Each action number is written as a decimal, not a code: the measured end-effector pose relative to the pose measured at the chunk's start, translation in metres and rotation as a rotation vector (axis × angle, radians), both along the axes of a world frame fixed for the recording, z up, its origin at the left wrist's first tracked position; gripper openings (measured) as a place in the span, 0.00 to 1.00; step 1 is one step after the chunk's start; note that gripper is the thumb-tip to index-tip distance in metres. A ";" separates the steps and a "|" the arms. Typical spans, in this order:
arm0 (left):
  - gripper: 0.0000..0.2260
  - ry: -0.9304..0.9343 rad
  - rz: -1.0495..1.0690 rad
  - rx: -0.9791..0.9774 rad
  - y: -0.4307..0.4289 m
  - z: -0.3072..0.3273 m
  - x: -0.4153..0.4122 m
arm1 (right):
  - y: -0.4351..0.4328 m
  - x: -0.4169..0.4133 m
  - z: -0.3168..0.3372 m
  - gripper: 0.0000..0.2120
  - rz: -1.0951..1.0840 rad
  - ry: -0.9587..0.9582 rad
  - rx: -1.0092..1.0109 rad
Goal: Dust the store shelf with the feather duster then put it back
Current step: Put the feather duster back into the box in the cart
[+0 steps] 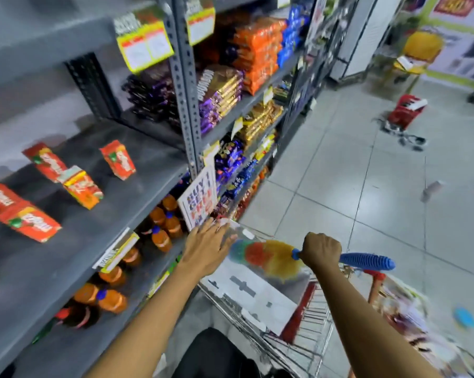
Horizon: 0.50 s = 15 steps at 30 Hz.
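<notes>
The feather duster (268, 256) has a fluffy rainbow head and a ribbed blue handle. My right hand (321, 251) is closed around that handle, holding the duster level above a wire shopping cart (298, 347). My left hand (207, 248) is spread flat with fingers apart, just left of the duster's tip and beside the shelf edge. The grey store shelf (99, 227) on the left carries several red and orange packets (28, 219) lying flat.
A "buy 1 get 1" sign (200, 197) hangs at the shelf post near my left hand. Orange drink bottles (162, 236) fill the shelf below. Snack packs line the farther shelves. A red basket (406, 110) stands on the tiled floor.
</notes>
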<state>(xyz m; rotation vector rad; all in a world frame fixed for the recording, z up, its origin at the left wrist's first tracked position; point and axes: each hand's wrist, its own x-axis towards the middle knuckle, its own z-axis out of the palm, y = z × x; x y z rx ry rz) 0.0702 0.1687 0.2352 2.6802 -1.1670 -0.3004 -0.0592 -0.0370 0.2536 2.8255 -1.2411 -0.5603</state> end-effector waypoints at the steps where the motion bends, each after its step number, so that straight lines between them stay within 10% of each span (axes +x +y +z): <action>1: 0.24 0.024 -0.014 0.022 -0.005 -0.016 -0.005 | -0.005 -0.003 -0.015 0.17 -0.021 0.016 0.012; 15: 0.22 0.245 -0.107 0.123 -0.051 -0.200 -0.037 | -0.053 -0.033 -0.237 0.16 -0.274 0.007 0.482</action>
